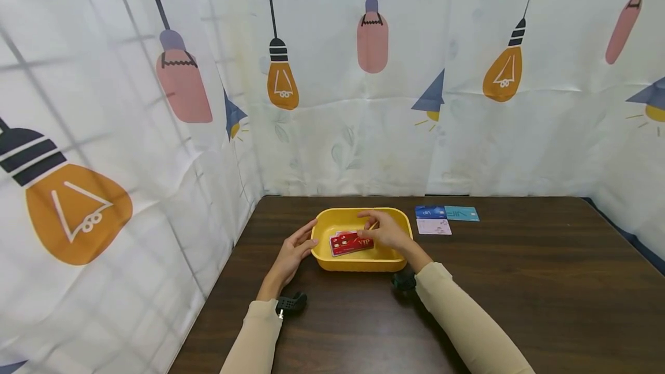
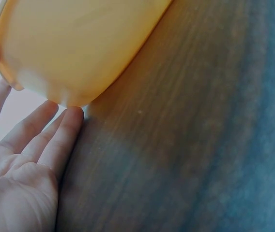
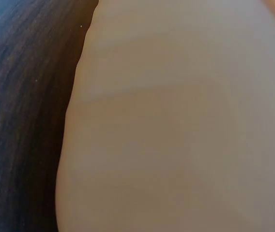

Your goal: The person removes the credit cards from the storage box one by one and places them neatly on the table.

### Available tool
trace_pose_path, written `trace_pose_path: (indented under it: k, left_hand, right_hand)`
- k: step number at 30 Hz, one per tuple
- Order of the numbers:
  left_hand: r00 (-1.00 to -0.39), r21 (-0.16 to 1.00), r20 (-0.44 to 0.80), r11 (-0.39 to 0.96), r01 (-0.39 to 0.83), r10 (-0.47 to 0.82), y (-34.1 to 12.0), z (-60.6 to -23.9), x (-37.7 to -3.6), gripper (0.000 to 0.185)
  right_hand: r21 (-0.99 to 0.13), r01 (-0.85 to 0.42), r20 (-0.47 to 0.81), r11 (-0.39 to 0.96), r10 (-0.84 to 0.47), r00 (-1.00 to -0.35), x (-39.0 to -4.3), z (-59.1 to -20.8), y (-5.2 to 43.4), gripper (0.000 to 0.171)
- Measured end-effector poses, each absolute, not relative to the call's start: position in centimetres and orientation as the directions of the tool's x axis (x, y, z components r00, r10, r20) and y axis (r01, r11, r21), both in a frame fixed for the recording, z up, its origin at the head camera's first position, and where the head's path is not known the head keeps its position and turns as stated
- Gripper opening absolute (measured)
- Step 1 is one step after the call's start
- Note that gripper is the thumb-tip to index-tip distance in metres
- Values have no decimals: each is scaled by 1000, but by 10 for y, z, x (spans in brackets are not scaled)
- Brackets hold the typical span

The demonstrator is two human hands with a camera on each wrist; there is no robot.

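Note:
A yellow plastic basket (image 1: 359,266) stands on the table, with several red cards (image 1: 351,243) fanned out in it, one marked VIP. My left hand (image 1: 288,260) rests at the basket's left end, its fingertips touching the wall. In the left wrist view the fingers (image 2: 62,137) of that hand are fairly straight against the outside of the basket (image 2: 89,43). Over the basket's right part reaches my right hand (image 1: 387,232), fingers bent, fingertips at the upper edge of the red cards. Whether they pinch a card is unclear. A sleeve (image 3: 166,125) blocks most of the right wrist view.
Right of the basket, a blue card (image 1: 430,212), a teal card (image 1: 462,213) and a pale pink card (image 1: 434,227) lie close together on the dark wooden table (image 1: 519,281). A white patterned curtain (image 1: 332,131) hangs behind the far edge and along the left side.

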State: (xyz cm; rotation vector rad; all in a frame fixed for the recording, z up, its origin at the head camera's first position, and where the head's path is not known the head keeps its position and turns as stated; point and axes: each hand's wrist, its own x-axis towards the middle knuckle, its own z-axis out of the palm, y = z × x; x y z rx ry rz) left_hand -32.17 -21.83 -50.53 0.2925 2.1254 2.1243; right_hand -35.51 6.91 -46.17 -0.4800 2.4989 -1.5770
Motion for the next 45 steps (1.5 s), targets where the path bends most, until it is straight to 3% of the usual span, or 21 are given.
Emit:
trace_pose_path:
  k: [19,45]
  left_hand:
    - [-975,999,43,6,45,217,-219,-505,-322,55]
    - [-974,999,47,-1,48,222,-218,-504,-320,57]
  right_hand:
    - [-832,-106,-108,545,-346,-932,-356,-464,69,59]
    - [-700,-124,-137,703,-302,-943,-351,-466,67,59]
